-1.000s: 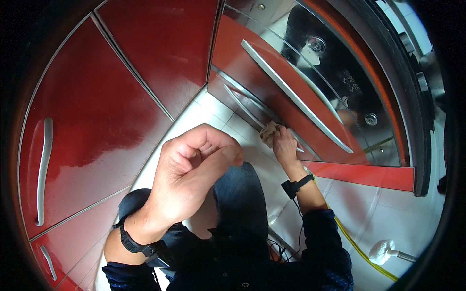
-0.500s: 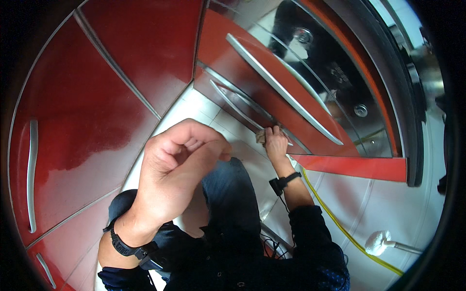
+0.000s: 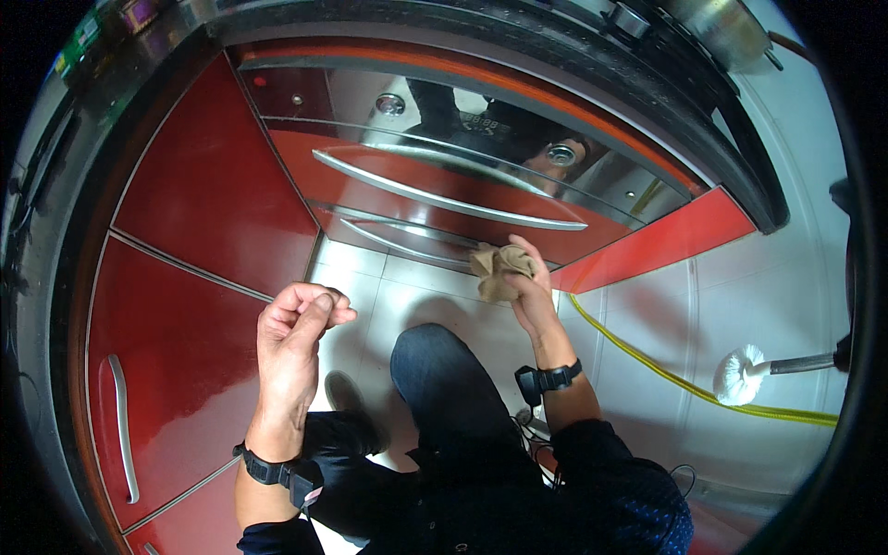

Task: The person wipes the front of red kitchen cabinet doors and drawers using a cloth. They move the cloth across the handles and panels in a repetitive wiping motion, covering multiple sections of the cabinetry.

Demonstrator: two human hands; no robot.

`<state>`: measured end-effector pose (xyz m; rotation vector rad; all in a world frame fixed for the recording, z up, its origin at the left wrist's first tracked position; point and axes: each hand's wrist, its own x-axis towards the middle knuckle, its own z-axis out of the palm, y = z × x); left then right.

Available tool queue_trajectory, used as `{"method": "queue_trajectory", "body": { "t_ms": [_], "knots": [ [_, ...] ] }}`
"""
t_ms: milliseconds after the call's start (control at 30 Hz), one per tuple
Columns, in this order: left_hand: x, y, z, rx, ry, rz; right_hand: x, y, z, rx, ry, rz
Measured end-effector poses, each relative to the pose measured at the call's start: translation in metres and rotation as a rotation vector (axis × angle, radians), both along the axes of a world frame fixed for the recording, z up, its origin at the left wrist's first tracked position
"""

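A crumpled tan cloth point(image 3: 499, 269) is gripped in my right hand point(image 3: 531, 294), in front of the lower part of a red built-in oven point(image 3: 370, 166). The cloth bunches up between the thumb and the fingers. My left hand point(image 3: 298, 319) hovers in front of the red cabinet doors, its fingers curled in against the thumb and nothing visible in them. On the oven are a long silver handle point(image 3: 444, 206) and, below it, a thinner silver handle point(image 3: 407, 248).
Red cabinets point(image 3: 185, 314) with silver handles stand at left. A dark countertop edge point(image 3: 555, 46) curves overhead, with a metal pot point(image 3: 717, 32) at far right. A yellow hose point(image 3: 647, 363) runs along the white wall, near a white-headed brush point(image 3: 742, 375). My knee point(image 3: 430, 356) is between my arms.
My view has turned and the oven appears more level. My right hand has come away from the lower handle with the cloth. The left hand is lower and farther from view.
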<state>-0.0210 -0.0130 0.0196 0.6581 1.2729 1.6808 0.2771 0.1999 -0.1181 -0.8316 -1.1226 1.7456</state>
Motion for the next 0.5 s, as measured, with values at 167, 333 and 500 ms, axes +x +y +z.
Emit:
{"method": "queue_trajectory", "body": {
  "t_ms": [167, 333, 500],
  "knots": [
    [-0.004, 0.002, -0.007, -0.032, -0.017, 0.002, 0.025, 0.004, 0.046, 0.517, -0.273, -0.264],
    [-0.007, -0.006, -0.007, -0.029, 0.009, -0.008, 0.048, 0.035, 0.084, 1.377, -1.148, -0.405],
    [-0.009, -0.015, -0.002, 0.031, 0.008, 0.000, 0.010, 0.043, 0.095, 1.633, -1.109, -0.308]
  ]
}}
